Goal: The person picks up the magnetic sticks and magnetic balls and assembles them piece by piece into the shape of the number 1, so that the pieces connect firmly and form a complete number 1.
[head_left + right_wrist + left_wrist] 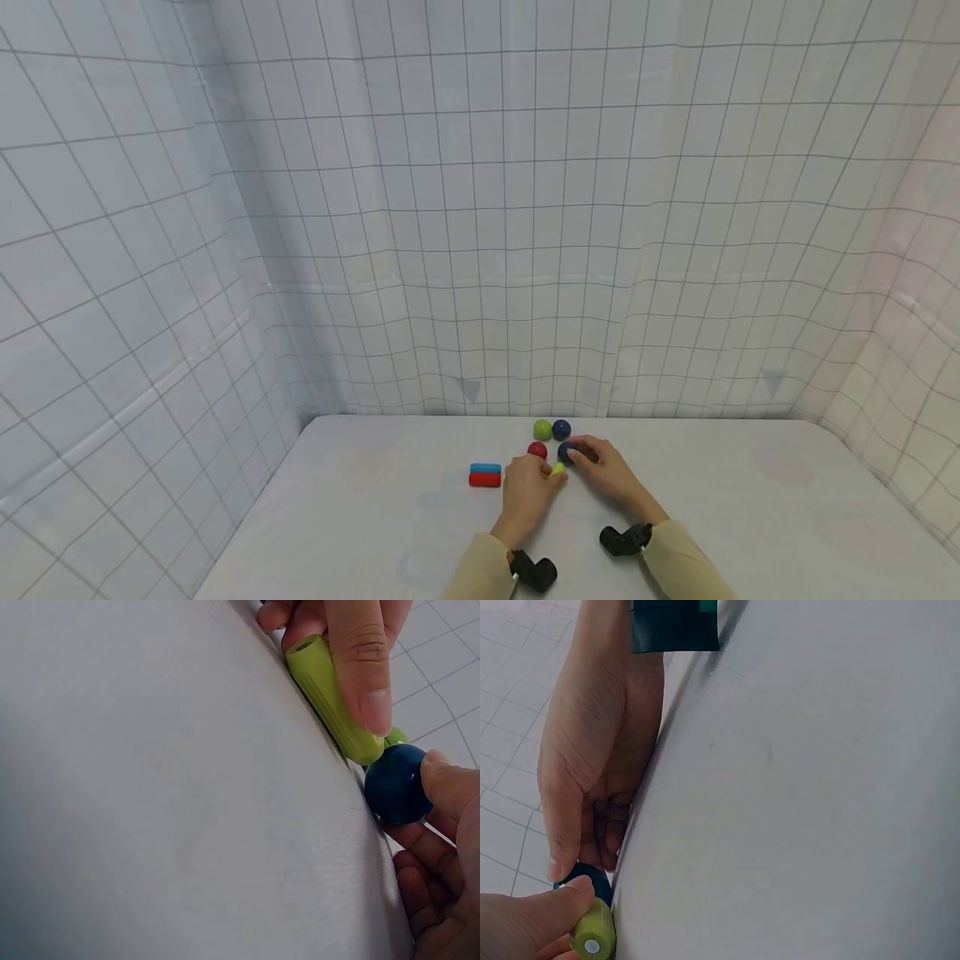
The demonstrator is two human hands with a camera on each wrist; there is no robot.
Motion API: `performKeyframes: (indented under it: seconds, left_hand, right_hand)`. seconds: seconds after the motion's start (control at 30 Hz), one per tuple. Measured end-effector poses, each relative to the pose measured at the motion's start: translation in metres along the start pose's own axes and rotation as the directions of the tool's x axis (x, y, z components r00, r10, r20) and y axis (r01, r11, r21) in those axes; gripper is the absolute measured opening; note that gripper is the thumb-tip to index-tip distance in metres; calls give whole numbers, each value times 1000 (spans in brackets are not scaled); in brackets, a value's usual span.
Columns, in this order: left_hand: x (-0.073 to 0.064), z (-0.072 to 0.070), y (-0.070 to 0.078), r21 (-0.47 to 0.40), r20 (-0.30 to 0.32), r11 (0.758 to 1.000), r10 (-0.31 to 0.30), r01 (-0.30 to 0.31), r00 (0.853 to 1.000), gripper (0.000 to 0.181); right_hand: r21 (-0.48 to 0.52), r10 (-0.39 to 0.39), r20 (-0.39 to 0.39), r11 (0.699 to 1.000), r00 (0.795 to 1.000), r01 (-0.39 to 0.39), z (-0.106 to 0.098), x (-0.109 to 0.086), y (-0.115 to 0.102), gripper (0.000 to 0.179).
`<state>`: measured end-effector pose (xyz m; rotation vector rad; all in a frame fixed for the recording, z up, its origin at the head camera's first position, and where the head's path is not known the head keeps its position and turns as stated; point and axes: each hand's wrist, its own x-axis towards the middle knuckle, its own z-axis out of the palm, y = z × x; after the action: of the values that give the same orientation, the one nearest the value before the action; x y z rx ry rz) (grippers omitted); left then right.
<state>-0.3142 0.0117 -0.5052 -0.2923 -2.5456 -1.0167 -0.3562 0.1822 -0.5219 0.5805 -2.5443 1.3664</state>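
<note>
In the head view my left hand [525,492] pinches a yellow-green ridged rod [330,690] between thumb and fingers, low over the table. To its right, my right hand [611,477] holds a dark blue ball [396,784] by thumb and fingertips. One rod end lies right at the ball in the right wrist view; I cannot tell whether they touch. The rod's other end shows a small round inset [592,946] in the left wrist view. Just beyond the left hand sits a red ball [537,449].
A green ball [542,429] and another dark blue ball [561,429] stand side by side behind the hands. Left of the left hand lie a blue rod [485,468] and a red rod [484,480], parallel. White grid-patterned curtains [510,250] surround the white table [360,500].
</note>
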Motion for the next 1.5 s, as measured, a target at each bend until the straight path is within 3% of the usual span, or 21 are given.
performKeyframes:
  seconds: [0.37,0.83,1.5]
  left_hand:
    - [1,4,-2,9,-21,1000,3,-3,1000,22]
    - [1,5,-1,18,-41,1000,26,-26,999,23]
    - [5,7,-2,5,-33,1000,16,-16,999,23]
  right_hand:
    - [-3,-54,-3,999,999,54,1,-1,3,23]
    - [1,-24,1,1000,1000,24,2,-1,4,24]
    - [-4,-39,6,999,999,39,-1,1,1,24]
